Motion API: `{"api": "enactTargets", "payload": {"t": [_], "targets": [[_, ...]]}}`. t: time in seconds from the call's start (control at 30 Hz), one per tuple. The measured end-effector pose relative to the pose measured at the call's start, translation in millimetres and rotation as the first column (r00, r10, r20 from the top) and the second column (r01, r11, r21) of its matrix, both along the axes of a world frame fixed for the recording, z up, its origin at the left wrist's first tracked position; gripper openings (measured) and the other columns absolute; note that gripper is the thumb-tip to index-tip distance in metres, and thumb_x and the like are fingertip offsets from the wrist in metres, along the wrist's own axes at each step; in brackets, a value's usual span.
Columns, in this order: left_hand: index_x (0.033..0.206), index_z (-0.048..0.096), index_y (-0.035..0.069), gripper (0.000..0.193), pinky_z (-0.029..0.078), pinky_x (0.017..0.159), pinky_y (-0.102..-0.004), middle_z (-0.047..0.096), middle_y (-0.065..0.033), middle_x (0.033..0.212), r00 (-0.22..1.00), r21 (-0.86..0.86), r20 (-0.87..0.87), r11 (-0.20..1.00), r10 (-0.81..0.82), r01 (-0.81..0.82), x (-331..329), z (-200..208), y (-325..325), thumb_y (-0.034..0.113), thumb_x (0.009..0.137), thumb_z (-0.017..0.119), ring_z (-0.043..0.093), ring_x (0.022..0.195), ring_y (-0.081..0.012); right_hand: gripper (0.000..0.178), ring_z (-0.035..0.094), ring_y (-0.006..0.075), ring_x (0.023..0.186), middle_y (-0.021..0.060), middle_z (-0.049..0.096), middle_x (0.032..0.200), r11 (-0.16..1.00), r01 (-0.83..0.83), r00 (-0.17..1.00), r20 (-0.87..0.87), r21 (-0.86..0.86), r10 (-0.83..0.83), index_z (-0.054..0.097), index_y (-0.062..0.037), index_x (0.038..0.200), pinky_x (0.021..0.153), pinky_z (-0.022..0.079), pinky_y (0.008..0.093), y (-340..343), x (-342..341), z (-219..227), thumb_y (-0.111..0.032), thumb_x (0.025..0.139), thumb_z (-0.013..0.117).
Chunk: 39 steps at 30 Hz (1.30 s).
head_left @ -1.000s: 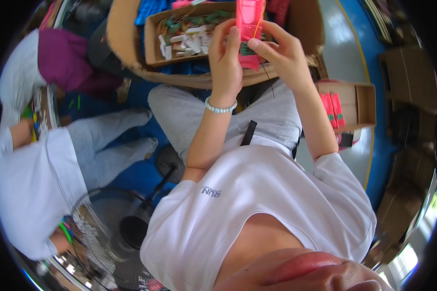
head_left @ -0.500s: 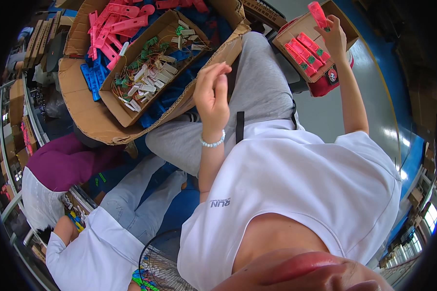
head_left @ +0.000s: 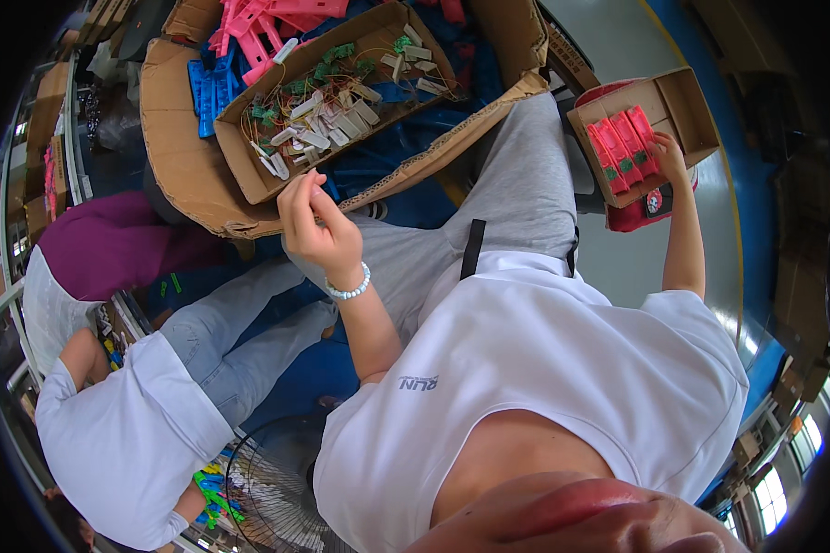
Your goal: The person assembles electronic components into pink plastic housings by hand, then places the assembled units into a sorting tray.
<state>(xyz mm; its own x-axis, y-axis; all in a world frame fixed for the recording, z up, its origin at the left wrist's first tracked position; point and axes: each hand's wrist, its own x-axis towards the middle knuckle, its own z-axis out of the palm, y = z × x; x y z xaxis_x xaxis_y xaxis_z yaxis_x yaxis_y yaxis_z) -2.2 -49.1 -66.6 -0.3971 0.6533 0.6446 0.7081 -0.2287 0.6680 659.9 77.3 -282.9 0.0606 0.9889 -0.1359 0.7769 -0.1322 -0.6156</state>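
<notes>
My right hand (head_left: 668, 157) reaches into a small cardboard box (head_left: 701, 115) at the right. Its fingers are closed on a pink plastic housing (head_left: 643, 129) at the right end of a row. Beside that one lie other pink housings (head_left: 609, 152) with green circuit boards showing at their near ends. My left hand (head_left: 318, 226), with a beaded bracelet on the wrist, hovers by the near edge of a long cardboard tray (head_left: 249, 182). Its fingers are loosely curled and no object shows in them. In the tray lie white plastic parts (head_left: 314, 138) and green boards with thin wires.
A large cardboard carton (head_left: 180, 147) surrounds the tray, holding pink pieces (head_left: 258, 28) and blue pieces (head_left: 214, 88). The small box rests on a red seat (head_left: 632, 217). A person in a white shirt (head_left: 120, 433) bends at lower left, near a fan (head_left: 277, 479).
My right hand has lowered the pink housing from above into the small box's row. My left hand has moved left and nearer the tray. The view has shifted.
</notes>
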Motion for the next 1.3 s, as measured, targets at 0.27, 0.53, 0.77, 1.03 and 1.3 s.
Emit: {"api": "enactTargets", "payload": {"t": [0.27, 0.53, 0.77, 1.03, 1.3], "targets": [[0.102, 0.067, 0.001, 0.015, 0.045, 0.085, -0.0393, 0.067, -0.0107, 0.089, 0.827, -0.089, -0.553, 0.979, 0.104, -0.183, -30, 14, 10, 0.005, 0.09, 0.059, 0.064, 0.085, -0.0265, 0.036, 0.058, 0.0356, 0.114, 0.016, 0.064, 0.119, 0.913, -0.157, 0.805, 0.584, 0.376, -0.102, 0.066, -0.0071, 0.118, 0.097, 0.047, 0.0434, 71, -74, 113, -0.02, 0.085, 0.071], [0.069, 0.057, 0.008, 0.022, 0.04, 0.058, -0.0355, 0.054, -0.0043, 0.061, 0.941, -0.302, -0.337, 0.947, -0.001, -0.107, -36, 12, -3, 0.014, 0.086, 0.068, 0.054, 0.06, -0.0227, 0.019, 0.066, 0.021, 0.079, 0.011, 0.067, 0.086, 0.587, -0.663, 0.731, 0.233, 0.465, 0.641, 0.069, -0.0017, 0.1, 0.076, 0.051, 0.03, 174, -473, 292, -0.018, 0.091, 0.067], [0.06, 0.053, 0.009, 0.032, 0.036, 0.054, -0.0329, 0.048, -0.0022, 0.056, 0.947, -0.229, -0.32, 0.971, -0.008, -0.069, -35, 10, 1, 0.019, 0.081, 0.075, 0.05, 0.056, -0.0201, 0.035, 0.069, 0.0381, 0.085, 0.0189, 0.069, 0.092, 0.476, -0.847, 0.51, 0.611, 0.236, 0.606, 0.059, -0.0081, 0.105, 0.069, 0.055, 0.0473, 276, -627, 121, -0.035, 0.085, 0.07], [0.09, 0.066, 0.002, 0.01, 0.048, 0.065, -0.0308, 0.061, -0.005, 0.075, 0.998, -0.244, 0.027, 0.968, -0.06, 0.064, -53, 27, -3, 0.008, 0.084, 0.07, 0.06, 0.069, -0.0195, 0.051, 0.067, 0.0342, 0.1, 0.0208, 0.068, 0.102, 0.628, -0.738, 0.674, 0.316, 0.247, 0.668, 0.057, -0.0029, 0.117, 0.083, 0.053, 0.0424, 288, -638, 124, -0.034, 0.081, 0.075], [0.144, 0.036, -0.002, 0.053, 0.045, 0.102, -0.0415, 0.047, -0.0174, 0.139, 0.327, 0.359, 0.869, 0.928, -0.371, 0.1, -76, 29, 14, 0.011, 0.096, 0.056, 0.052, 0.122, -0.0259, 0.048, 0.065, 0.0233, 0.106, 0.0161, 0.064, 0.119, 0.099, -0.995, 0.027, -0.852, 0.029, 0.523, 0.047, 0.0019, 0.132, 0.085, 0.053, 0.0362, 85, -653, 294, -0.025, 0.095, 0.058]]}}
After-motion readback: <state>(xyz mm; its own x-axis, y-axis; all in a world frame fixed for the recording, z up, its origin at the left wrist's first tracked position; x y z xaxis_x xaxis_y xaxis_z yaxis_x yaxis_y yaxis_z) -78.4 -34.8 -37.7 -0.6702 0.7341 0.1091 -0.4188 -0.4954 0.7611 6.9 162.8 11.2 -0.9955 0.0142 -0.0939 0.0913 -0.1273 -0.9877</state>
